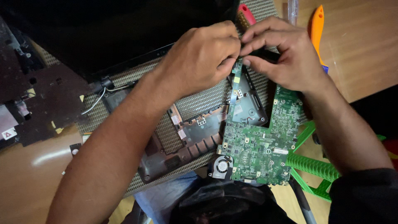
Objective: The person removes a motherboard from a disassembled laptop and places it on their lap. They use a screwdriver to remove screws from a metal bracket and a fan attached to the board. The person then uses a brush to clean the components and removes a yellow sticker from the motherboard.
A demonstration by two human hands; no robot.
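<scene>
While the dark laptop base [178, 137] lies opened on the woven mat [199, 101], the green motherboard [261, 149] already sits lifted at its right edge; the left hand [203, 56] and right hand [282, 54] pinch closed on its narrow upper strip [236, 81]; the fan [222, 166] remains attached; an orange pry tool [317, 29] lies near.

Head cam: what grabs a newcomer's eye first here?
The green laptop motherboard at centre right, its small round cooling fan at the lower left corner. Just above it, the left hand and right hand meet, fingertips pinching at the board's narrow top strip. Next, the bright orange pry tool on the wooden table at upper right and the green plastic stand under the board's right edge.
</scene>
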